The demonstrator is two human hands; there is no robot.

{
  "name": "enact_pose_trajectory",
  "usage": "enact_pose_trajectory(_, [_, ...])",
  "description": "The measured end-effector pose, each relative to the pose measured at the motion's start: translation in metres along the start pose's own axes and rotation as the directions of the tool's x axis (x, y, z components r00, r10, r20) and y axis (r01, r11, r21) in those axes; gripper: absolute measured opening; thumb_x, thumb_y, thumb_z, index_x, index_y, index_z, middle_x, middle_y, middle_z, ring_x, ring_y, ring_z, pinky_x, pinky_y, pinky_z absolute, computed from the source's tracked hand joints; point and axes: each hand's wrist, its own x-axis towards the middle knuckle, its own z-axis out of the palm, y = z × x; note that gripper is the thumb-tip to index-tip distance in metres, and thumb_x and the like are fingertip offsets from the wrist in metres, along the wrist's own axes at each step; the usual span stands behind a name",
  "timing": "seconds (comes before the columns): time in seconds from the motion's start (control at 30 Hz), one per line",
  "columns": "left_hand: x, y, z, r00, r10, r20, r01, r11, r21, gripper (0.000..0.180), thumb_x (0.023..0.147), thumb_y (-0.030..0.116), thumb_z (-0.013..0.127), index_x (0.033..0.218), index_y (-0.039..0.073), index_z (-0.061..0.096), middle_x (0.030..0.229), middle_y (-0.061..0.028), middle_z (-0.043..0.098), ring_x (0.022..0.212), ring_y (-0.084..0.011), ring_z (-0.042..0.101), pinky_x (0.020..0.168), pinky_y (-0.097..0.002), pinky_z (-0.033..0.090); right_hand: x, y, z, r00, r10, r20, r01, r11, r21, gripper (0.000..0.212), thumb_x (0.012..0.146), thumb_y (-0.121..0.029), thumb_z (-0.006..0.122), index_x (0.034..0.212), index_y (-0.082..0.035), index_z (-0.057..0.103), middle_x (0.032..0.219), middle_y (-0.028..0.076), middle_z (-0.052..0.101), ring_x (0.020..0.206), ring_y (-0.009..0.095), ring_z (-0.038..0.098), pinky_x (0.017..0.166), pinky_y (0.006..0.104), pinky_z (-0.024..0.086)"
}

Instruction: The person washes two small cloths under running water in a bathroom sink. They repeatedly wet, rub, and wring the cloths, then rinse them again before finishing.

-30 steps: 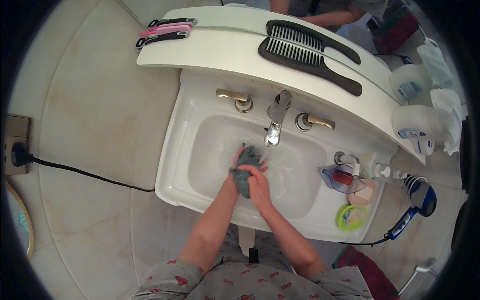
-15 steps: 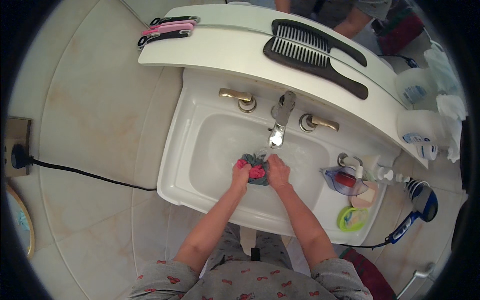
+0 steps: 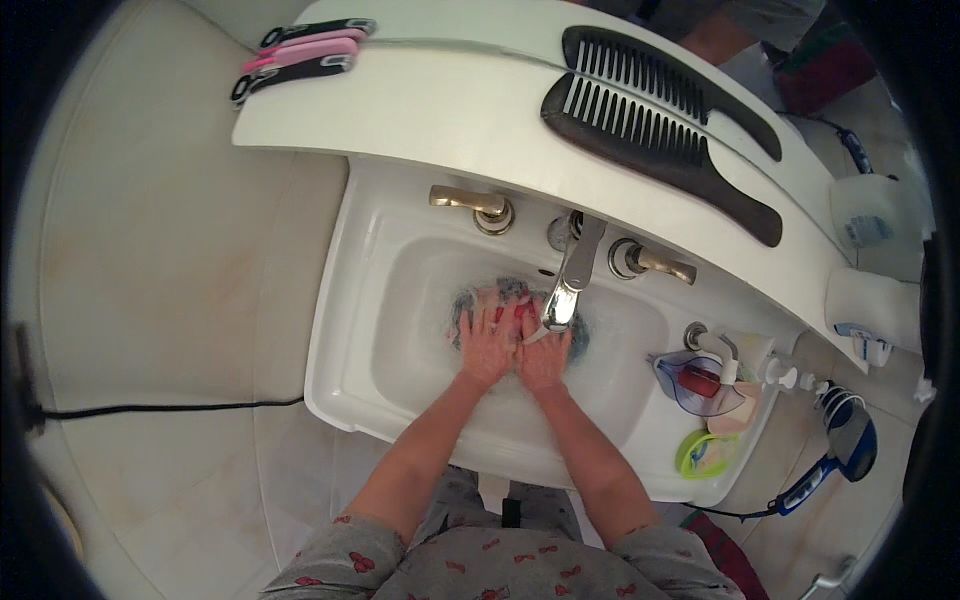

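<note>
A wet dark grey-green cloth with red-pink parts (image 3: 512, 288) lies spread low in the white sink basin (image 3: 415, 290). My left hand (image 3: 487, 338) rests flat on it, fingers stretched and apart. Beside it, nearly touching, my right hand (image 3: 544, 355) also presses down on the cloth with fingers extended, partly under the faucet (image 3: 572, 280). Water runs from the spout onto the right hand. Much of the cloth is hidden beneath both hands, and its kind cannot be made out.
Two brass-coloured tap handles (image 3: 470, 202) (image 3: 652, 264) flank the faucet. On the right rim sit a blue clear dish with red soap (image 3: 698, 380) and a green dish (image 3: 705, 455). A black comb (image 3: 650, 155) lies on the shelf; a blue hair dryer (image 3: 850, 440) hangs at right.
The cloth, earlier bunched up between both closed hands, is now spread in the basin. Both hands have opened and lie flat on it. The view has shifted closer.
</note>
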Motion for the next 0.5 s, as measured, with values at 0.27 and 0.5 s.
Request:
enact_pose_trajectory(0.27, [0.027,-0.005,0.006,0.993,-0.066,0.096,0.083,0.978,-0.190,0.058,0.088,0.021,0.058,0.142,0.006,0.042,0.148,-0.0252,0.040,0.135,-0.0454,0.038,0.109,-0.0593,0.030,0.032,0.041,0.043,0.980,-0.195,-0.027,0.192,0.914,0.357,0.062,0.087,-0.026,0.062,0.144,-0.007,0.043,0.138,0.011,0.052,0.133,0.030,0.045,0.118,0.0421,0.027])
enact_pose_trajectory(0.5, [0.050,0.011,-0.041,0.959,-0.131,0.253,0.169,0.976,-0.137,0.061,0.084,0.018,0.063,0.140,0.006,0.041,0.145,-0.0264,0.041,0.133,-0.0457,0.040,0.108,-0.0577,0.032,0.039,0.039,0.026,0.933,-0.359,-0.009,0.359,0.931,0.061,0.056,0.093,-0.031,0.050,0.144,-0.008,0.044,0.146,0.012,0.048,0.139,0.027,0.040,0.119,0.0433,0.024])
